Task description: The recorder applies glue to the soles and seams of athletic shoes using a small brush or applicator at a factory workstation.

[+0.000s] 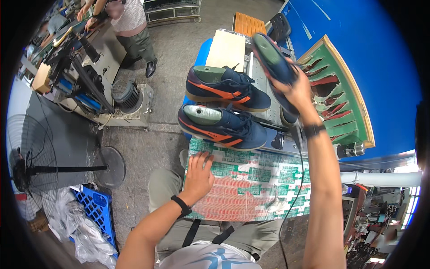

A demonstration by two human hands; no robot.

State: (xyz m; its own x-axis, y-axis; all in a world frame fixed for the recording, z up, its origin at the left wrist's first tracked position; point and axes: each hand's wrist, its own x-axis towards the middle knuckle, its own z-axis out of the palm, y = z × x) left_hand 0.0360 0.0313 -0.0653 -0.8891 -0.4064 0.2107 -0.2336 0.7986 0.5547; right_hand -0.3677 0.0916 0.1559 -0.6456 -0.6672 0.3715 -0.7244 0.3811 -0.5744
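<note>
My right hand [293, 89] is raised at the far side, closed around a dark navy shoe [274, 56] with a green shoe last in its opening. This shoe is tilted, its heel end pointing up and away. To its left, two navy sneakers [226, 89] with orange stripes and gum soles stand one in front of the other, toes to the right, each with a green last inside. Just below the nearer sneaker [219, 127], my left hand [199, 174] rests with fingers spread on a board [251, 188] wrapped in green, red and white printed film across my lap.
A black cable [295, 197] runs over the board. Beyond the right hand stands a wood-framed green panel [342, 98] with torn openings. To the left are a pedestal fan [67, 169], a machine with a motor [126, 95] and a blue crate [94, 210]. Another person [132, 31] stands at the far left.
</note>
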